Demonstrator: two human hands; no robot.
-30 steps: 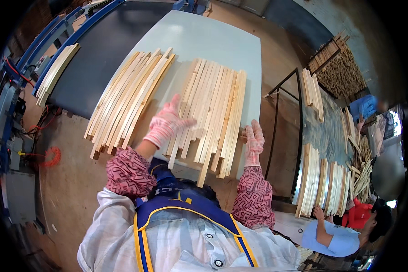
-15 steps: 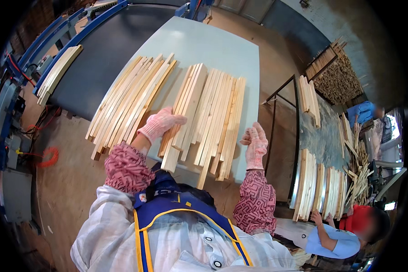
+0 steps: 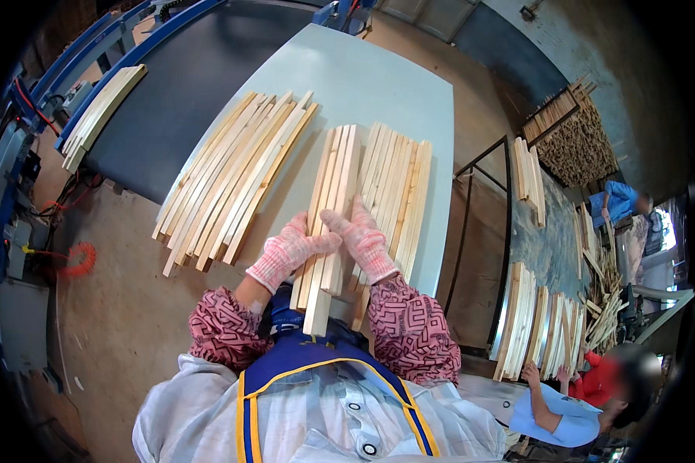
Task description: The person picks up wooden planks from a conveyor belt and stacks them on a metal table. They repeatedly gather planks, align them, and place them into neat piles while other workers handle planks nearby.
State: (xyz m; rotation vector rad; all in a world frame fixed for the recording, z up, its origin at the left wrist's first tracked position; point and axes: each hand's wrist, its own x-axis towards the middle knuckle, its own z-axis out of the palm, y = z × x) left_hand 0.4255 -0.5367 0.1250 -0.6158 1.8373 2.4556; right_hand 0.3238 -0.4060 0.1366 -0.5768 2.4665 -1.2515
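A narrow bundle of pale wooden strips [image 3: 337, 166] lies in the middle of the light grey tabletop [image 3: 378, 77], its near ends sticking out toward my apron. My left hand [image 3: 292, 248], in a pink knit glove, clasps the bundle's left side with the thumb across the top. From the other side my right hand [image 3: 361, 238], gloved alike, presses against it, its fingers in the gap beside the right-hand group of strips [image 3: 401, 185]. Farther left lies a wider row of strips [image 3: 243, 170], apart from both hands. The fingertips under the bundle's sides are hidden.
A dark conveyor belt [image 3: 185, 85] adjoins the table at left, with more strips [image 3: 104, 116] on its far edge. To the right, co-workers handle strips [image 3: 521, 316] at a second table [image 3: 540, 243]. A black metal frame [image 3: 465, 231] stands between. A wood stack [image 3: 571, 135] is beyond.
My right hand has come from the table's right edge onto the middle bundle. The bundle sits nearer to me and apart from the right group. My left hand has followed along it.
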